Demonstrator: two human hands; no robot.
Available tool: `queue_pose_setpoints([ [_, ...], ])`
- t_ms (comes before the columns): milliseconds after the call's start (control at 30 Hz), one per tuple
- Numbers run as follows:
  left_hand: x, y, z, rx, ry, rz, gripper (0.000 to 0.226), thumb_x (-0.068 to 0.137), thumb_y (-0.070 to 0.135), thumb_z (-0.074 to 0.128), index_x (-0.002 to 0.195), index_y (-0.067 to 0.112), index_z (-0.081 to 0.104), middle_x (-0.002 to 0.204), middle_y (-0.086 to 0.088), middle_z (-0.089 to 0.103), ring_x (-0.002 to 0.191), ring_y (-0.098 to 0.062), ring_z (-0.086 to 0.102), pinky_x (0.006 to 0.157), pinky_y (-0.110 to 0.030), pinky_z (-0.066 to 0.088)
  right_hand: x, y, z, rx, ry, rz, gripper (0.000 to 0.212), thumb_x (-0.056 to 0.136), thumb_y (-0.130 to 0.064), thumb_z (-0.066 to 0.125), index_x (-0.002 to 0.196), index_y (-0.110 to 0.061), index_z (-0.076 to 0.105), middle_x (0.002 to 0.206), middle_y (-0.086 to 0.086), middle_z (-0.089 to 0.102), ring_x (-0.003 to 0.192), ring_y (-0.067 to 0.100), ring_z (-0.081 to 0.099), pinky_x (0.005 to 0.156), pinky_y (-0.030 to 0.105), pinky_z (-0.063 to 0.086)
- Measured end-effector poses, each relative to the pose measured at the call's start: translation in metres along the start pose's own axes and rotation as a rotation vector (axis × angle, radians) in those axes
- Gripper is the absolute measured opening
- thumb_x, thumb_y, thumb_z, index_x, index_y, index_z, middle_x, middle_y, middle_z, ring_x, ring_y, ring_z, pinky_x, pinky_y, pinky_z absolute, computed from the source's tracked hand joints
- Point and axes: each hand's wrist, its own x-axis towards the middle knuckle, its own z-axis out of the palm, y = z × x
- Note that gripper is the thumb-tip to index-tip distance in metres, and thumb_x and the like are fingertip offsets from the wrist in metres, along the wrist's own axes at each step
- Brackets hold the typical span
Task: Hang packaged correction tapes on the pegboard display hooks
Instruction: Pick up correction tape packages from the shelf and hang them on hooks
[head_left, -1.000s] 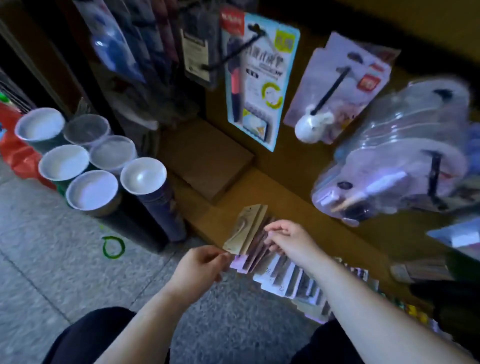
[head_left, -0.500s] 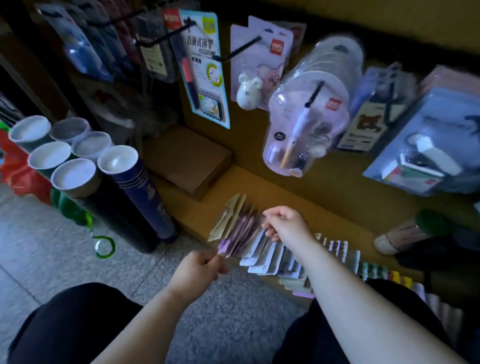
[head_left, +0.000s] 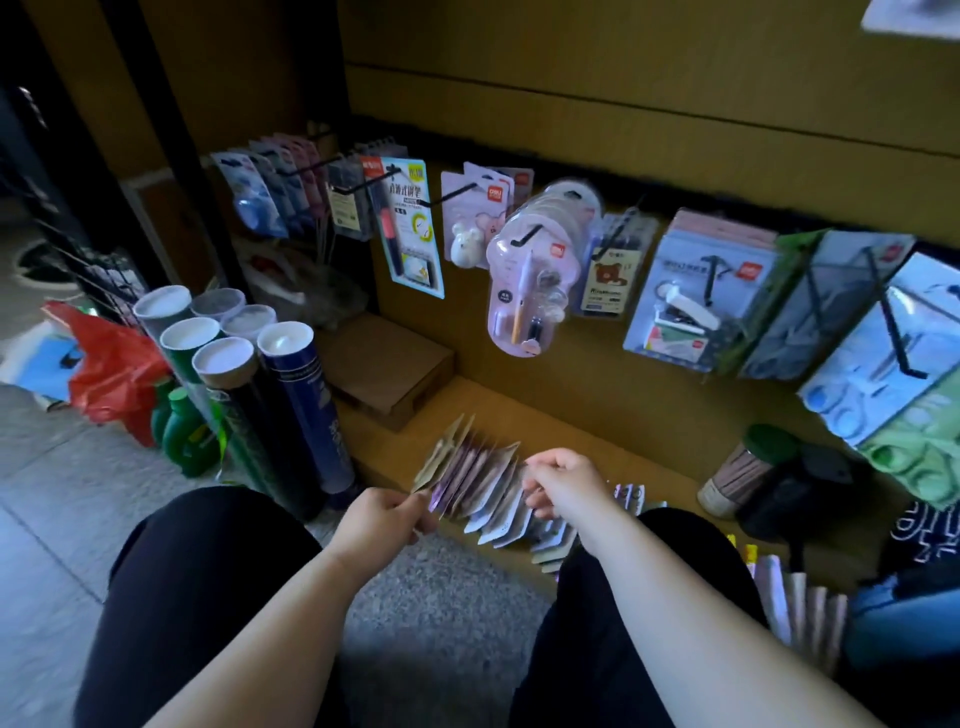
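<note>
A fanned row of flat carded packs (head_left: 475, 478), beige, purple and white, stands on the low wooden ledge (head_left: 519, 415) just in front of me. My left hand (head_left: 382, 522) pinches the near left end of the fan. My right hand (head_left: 563, 483) grips the packs at the fan's right side, fingers curled over their top edges. Above, the brown board carries black hooks (head_left: 524, 236) loaded with blister-packed stationery; blue correction tape packs (head_left: 249, 200) hang at the far left and more blue-white packs (head_left: 883, 364) at the far right.
Several tall tubes with white caps (head_left: 283, 338) stand on the floor to the left, beside a red bag (head_left: 111, 364) and green bottles (head_left: 182, 436). A cardboard box (head_left: 387, 364) lies on the ledge. A jar of sticks (head_left: 743, 470) stands at right. My knees frame the grey floor.
The view has pulled back and tilted up, showing more of the hook row to the right. Both hands stay on the fanned packs, which have spread slightly wider.
</note>
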Motion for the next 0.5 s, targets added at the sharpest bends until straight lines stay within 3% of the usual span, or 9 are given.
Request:
queue_pose_setpoints([
  [200, 0.025, -0.001, 0.016, -0.009, -0.059, -0.027, 0.039, 0.091, 0.023, 0.049, 0.056, 0.013, 0.061, 0.071, -0.01, 0.062, 0.067, -0.022, 0.053, 0.06, -0.026, 0.04, 0.006, 0.016, -0.004, 0.022, 0.03, 0.053, 0.012, 0.093, -0.006, 0.04, 0.095, -0.01, 0.051, 0.074, 0.0, 0.055, 0.057, 0.012, 0.048, 0.054, 0.021, 0.042],
  [400, 0.08, -0.026, 0.039, -0.004, -0.071, -0.11, 0.038, 0.089, 0.021, 0.051, 0.052, 0.017, 0.059, 0.071, -0.014, 0.062, 0.067, -0.024, 0.053, 0.068, -0.033, 0.045, 0.053, 0.026, 0.003, -0.041, 0.02, 0.133, 0.013, 0.093, -0.006, 0.039, 0.097, -0.011, 0.05, 0.075, -0.001, 0.054, 0.059, 0.01, 0.048, 0.055, 0.02, 0.043],
  [500, 0.105, -0.04, 0.047, -0.035, -0.058, -0.163, 0.036, 0.089, 0.019, 0.05, 0.054, 0.02, 0.058, 0.073, -0.013, 0.063, 0.067, -0.024, 0.054, 0.067, -0.031, 0.043, 0.082, 0.032, 0.015, -0.09, -0.003, 0.17, 0.019, 0.092, -0.005, 0.039, 0.107, -0.007, 0.052, 0.086, 0.005, 0.056, 0.059, 0.009, 0.048, 0.054, 0.02, 0.041],
])
